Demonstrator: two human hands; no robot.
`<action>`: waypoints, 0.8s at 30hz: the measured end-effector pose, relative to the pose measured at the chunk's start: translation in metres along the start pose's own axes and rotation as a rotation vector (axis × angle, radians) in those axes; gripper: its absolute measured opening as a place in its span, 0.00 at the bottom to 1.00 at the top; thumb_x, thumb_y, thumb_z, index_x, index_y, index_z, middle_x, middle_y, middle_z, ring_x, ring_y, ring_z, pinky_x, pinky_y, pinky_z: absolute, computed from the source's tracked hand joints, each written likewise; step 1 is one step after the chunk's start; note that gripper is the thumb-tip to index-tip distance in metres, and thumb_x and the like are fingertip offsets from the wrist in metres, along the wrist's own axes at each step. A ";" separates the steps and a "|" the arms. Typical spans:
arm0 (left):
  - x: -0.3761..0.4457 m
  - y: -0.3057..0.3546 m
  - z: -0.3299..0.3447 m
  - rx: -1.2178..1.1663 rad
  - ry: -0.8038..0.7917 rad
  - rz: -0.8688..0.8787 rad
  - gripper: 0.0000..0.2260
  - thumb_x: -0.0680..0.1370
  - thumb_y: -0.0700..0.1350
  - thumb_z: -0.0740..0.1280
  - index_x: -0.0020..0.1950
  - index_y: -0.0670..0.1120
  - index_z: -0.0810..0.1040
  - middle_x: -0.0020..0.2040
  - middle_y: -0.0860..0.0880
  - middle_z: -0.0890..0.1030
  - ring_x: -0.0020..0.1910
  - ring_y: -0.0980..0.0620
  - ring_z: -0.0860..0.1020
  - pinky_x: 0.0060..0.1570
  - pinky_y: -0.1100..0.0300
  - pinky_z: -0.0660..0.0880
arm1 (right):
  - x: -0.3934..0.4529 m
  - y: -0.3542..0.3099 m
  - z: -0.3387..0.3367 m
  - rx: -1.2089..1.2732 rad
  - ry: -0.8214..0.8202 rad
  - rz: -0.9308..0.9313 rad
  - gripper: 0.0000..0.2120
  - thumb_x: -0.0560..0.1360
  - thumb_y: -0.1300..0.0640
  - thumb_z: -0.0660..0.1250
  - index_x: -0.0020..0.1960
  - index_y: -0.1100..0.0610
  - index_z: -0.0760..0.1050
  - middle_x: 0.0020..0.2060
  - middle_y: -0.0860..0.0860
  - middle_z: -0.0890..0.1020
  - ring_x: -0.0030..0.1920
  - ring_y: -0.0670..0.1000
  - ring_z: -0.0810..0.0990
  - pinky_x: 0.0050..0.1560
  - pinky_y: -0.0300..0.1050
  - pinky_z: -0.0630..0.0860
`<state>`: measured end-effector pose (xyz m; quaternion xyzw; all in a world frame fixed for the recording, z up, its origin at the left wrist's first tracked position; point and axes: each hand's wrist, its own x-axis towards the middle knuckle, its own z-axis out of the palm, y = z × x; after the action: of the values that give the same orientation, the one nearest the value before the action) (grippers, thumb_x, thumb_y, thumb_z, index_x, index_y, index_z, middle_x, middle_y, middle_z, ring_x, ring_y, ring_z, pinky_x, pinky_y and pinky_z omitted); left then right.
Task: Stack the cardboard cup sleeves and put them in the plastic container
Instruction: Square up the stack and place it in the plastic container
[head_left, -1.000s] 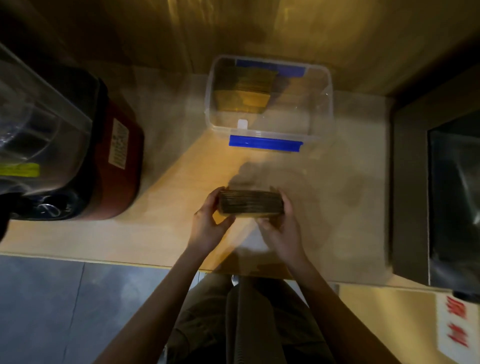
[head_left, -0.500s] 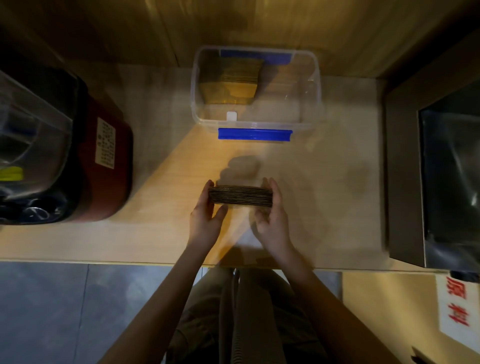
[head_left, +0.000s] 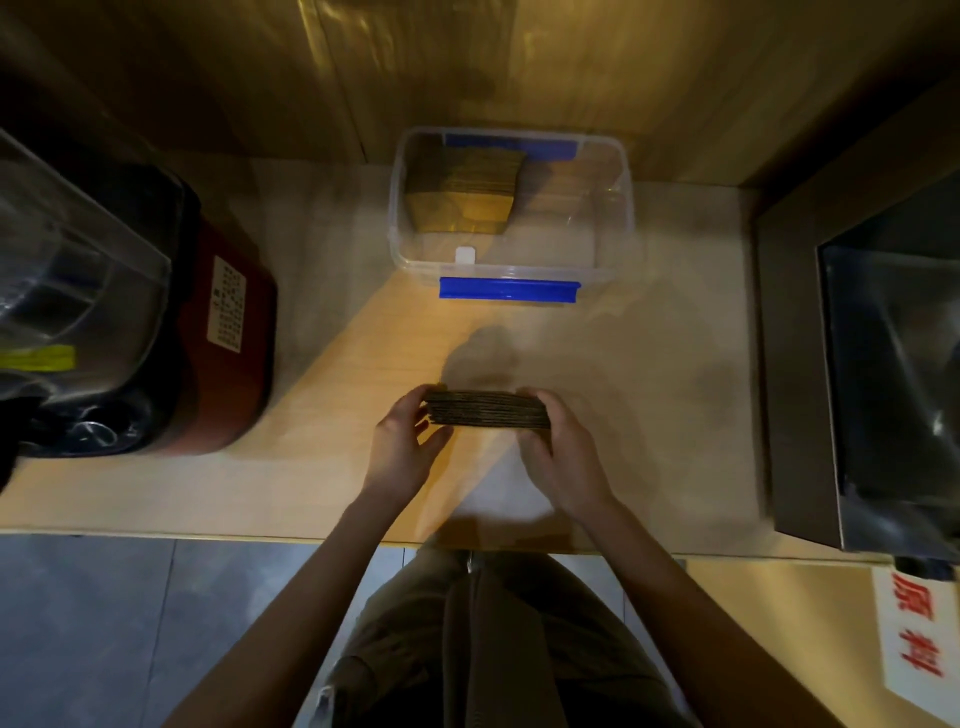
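Cardboard sleeve stack (head_left: 487, 410) pinched endwise between left hand (head_left: 402, 447), right hand (head_left: 563, 452) grips.

A dark stack of flattened cardboard cup sleeves (head_left: 487, 409) is seen edge-on, set level just above the wooden counter. Beyond it, well apart, a clear plastic container (head_left: 621, 208) with blue clips stands open; tan sleeves (head_left: 464, 193) are stacked in its left half.

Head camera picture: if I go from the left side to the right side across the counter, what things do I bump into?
Dark red appliance → left hand → stack of cup sleeves → right hand → dark box.
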<state>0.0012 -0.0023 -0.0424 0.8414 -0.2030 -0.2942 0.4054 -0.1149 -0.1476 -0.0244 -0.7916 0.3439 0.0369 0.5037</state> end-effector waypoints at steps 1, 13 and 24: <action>0.003 0.001 -0.002 0.023 -0.004 0.011 0.20 0.71 0.38 0.69 0.63 0.43 0.71 0.59 0.43 0.78 0.57 0.50 0.77 0.55 0.63 0.73 | 0.001 -0.001 -0.006 -0.036 -0.022 -0.014 0.20 0.75 0.62 0.62 0.66 0.52 0.66 0.59 0.52 0.78 0.58 0.50 0.77 0.59 0.46 0.75; 0.068 0.086 -0.080 0.190 -0.015 0.177 0.17 0.66 0.44 0.75 0.53 0.44 0.78 0.47 0.49 0.79 0.46 0.53 0.78 0.47 0.59 0.77 | 0.065 -0.072 -0.088 -0.249 -0.047 -0.254 0.19 0.71 0.58 0.70 0.60 0.58 0.71 0.47 0.54 0.80 0.52 0.54 0.79 0.48 0.35 0.69; 0.136 0.127 -0.117 0.272 0.080 0.309 0.21 0.67 0.40 0.73 0.58 0.48 0.75 0.51 0.50 0.78 0.49 0.52 0.77 0.47 0.64 0.72 | 0.131 -0.121 -0.101 -0.159 0.042 -0.342 0.17 0.72 0.58 0.68 0.60 0.56 0.71 0.43 0.41 0.77 0.44 0.36 0.76 0.42 0.22 0.67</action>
<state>0.1668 -0.0903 0.0731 0.8583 -0.3510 -0.1647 0.3363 0.0266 -0.2665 0.0658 -0.8766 0.2106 -0.0388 0.4310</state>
